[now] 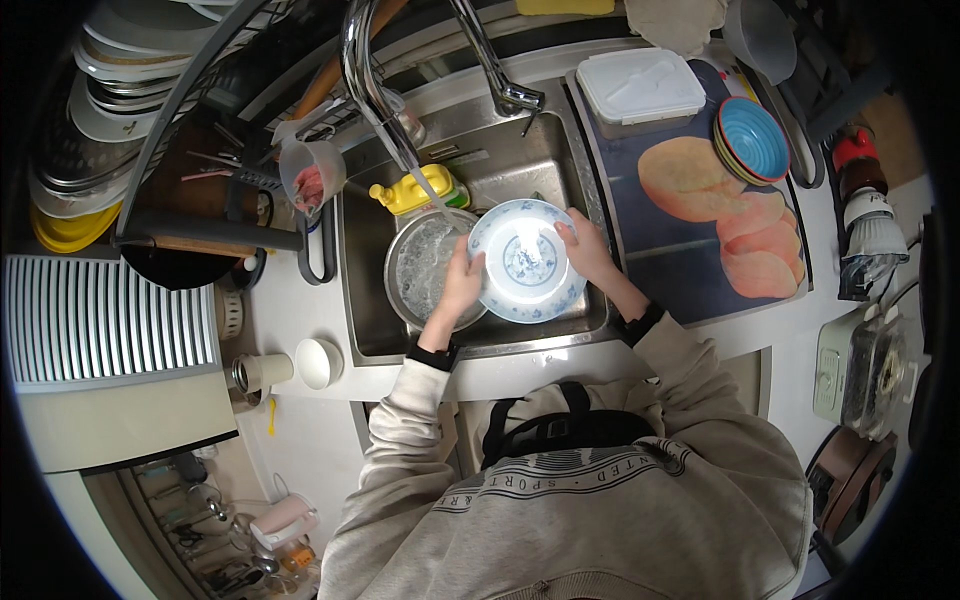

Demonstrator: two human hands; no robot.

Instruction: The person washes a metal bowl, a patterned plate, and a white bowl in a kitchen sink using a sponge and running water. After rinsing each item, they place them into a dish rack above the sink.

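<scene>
Both hands hold a white plate with a blue floral pattern [495, 281] over the stainless steel sink [525, 169]. My left hand [459, 281] grips its left rim, and my right hand [586, 251] has the right rim, thumb on the face. Light glares off the plate's middle. Behind my left hand sits a round metal basin [424, 266] of foamy water. Water runs from the chrome faucet [379, 105] down toward the basin's edge near the plate. A yellow detergent bottle [420, 187] lies on its side beyond the basin.
On the right, a patterned mat [660, 262] bears stacked colourful bowls [754, 142] and a white-lidded container [640, 86]. A white bowl [319, 364] and a cream cup [264, 371] are left of the sink. A dish rack [172, 105] holds many plates at upper left.
</scene>
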